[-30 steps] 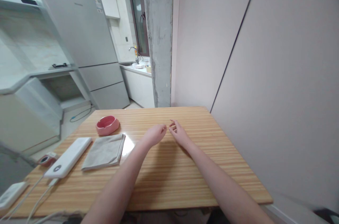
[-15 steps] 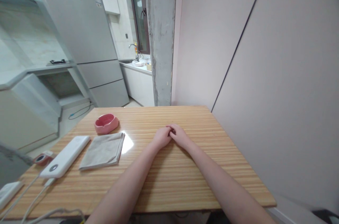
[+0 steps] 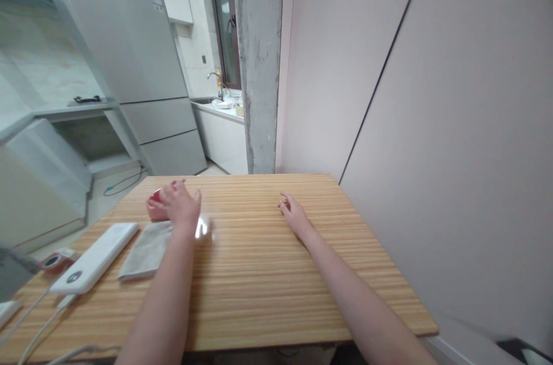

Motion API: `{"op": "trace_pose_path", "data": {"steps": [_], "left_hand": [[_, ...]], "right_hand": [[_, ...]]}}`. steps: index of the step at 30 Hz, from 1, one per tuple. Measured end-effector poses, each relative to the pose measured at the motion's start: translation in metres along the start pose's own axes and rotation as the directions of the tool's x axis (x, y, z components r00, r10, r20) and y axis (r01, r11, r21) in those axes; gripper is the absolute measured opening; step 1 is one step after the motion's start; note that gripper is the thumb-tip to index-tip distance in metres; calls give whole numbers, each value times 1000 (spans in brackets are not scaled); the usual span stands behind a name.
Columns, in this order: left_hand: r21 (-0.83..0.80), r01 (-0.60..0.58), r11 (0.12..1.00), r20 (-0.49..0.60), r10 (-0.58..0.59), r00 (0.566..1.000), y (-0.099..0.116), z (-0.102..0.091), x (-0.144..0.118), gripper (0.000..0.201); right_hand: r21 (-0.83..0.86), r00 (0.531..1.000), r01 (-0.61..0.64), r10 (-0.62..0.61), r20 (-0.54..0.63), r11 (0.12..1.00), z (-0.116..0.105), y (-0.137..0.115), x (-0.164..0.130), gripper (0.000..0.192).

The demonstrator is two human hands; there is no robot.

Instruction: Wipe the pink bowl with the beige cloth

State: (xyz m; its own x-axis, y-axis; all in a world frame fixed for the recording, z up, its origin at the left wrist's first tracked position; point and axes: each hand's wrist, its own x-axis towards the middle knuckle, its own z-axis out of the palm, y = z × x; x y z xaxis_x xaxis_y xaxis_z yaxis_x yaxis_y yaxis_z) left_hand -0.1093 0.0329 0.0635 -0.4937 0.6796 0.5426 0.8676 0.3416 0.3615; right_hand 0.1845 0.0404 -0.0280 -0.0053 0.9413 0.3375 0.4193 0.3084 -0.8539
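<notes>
Fingers spread, my left hand (image 3: 179, 204) is over the right part of a pink ashtray (image 3: 154, 207) with notches in its rim. It holds nothing, and I cannot tell whether it touches the ashtray. My left forearm crosses above a folded grey cloth (image 3: 144, 253) and hides its right side. My right hand (image 3: 294, 215) rests on the wooden table (image 3: 246, 278), right of the middle. Its fingers are loosely bent and a little apart, with nothing visible in them.
A white power bank (image 3: 97, 258) with cables plugged in lies left of the cloth. Beyond it sits a reddish roll (image 3: 54, 262). A white wall (image 3: 410, 152) runs along the table's right side; a grey pillar (image 3: 259, 65) rises behind the far edge.
My left hand has parted from my right and moved left to the ashtray, its fingers spreading. The right hand stays in nearly the same place. The view has shifted slightly.
</notes>
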Motion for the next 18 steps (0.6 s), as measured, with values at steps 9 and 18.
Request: {"op": "trace_pose_path", "data": {"steps": [9, 18], "left_hand": [[-8, -22, 1000, 167, 23, 986, -43, 20, 11, 32], [-585, -516, 625, 255, 746, 615, 68, 20, -67, 12]], "right_hand": [[140, 999, -52, 51, 17, 989, 9, 6, 1, 35], [227, 984, 0, 40, -171, 974, 4, 2, 2, 47]]}}
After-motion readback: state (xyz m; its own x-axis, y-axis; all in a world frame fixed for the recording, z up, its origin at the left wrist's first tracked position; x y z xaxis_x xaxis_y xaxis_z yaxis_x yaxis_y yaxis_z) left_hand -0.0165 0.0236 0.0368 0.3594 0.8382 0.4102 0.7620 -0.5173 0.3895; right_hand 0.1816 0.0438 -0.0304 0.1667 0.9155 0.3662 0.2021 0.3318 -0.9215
